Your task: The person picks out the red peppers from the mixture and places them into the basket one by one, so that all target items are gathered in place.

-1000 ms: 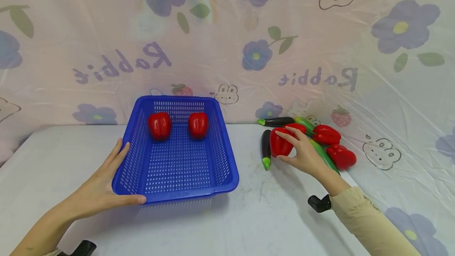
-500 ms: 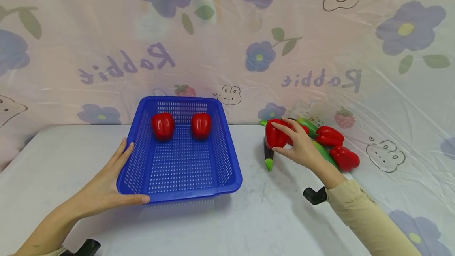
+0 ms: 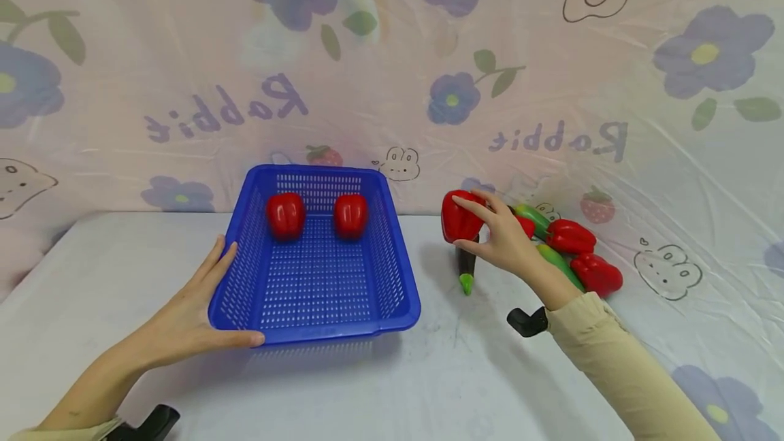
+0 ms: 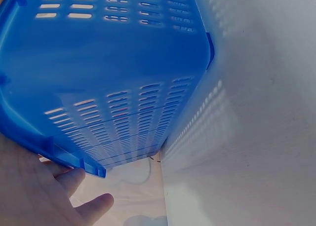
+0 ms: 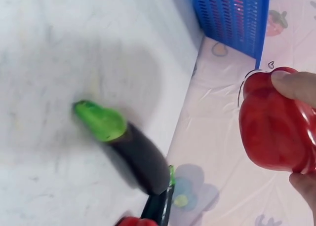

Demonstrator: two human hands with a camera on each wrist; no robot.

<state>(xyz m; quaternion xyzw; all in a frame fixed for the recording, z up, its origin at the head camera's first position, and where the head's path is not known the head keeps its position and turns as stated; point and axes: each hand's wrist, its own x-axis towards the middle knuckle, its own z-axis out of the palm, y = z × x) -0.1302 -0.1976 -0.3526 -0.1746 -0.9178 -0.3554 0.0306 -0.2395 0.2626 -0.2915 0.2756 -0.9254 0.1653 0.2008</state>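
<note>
Two glossy red bell peppers (image 3: 318,216) lie side by side near the far end of a blue perforated plastic basket (image 3: 306,335), which I have left of centre in my head view, on a white table (image 3: 429,380). At the basket's near left corner I see the left hand (image 3: 177,322) spread wide, thumb along the near rim and fingers against the left side.

Well apart from it, the right hand (image 3: 503,237) pinches a third lobed red bell pepper (image 3: 458,220) between thumb and fingers. My right wrist view shows this one in front of a pale printed cloth (image 5: 202,122), its grip partly cut off by the frame edge. I have the pepper above the table, to the right of the basket and outside it.

Just below it in my head view lies a dark purple eggplant with a bright green cap (image 3: 467,269). Behind and beside the right hand I make out more red peppers (image 3: 571,236) and long green vegetables (image 3: 557,265), close together and partly hidden by the hand.
</note>
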